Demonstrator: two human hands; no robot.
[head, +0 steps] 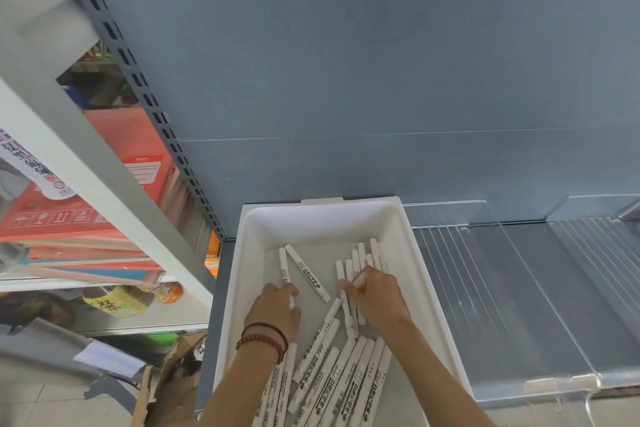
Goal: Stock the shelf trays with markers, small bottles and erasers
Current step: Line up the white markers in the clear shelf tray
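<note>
A white plastic tray stands on the grey shelf and holds several white markers with black print. One loose marker lies slanted near the tray's middle. My left hand, with bead bracelets at the wrist, lies over a marker at the tray's left and its fingers curl round it. My right hand grips a bunch of markers standing side by side at the tray's right. No bottles or erasers are in sight.
Clear plastic dividers split the grey shelf to the right of the tray. A white rack on the left holds red boxes and packets. A torn cardboard box sits on the floor at lower left.
</note>
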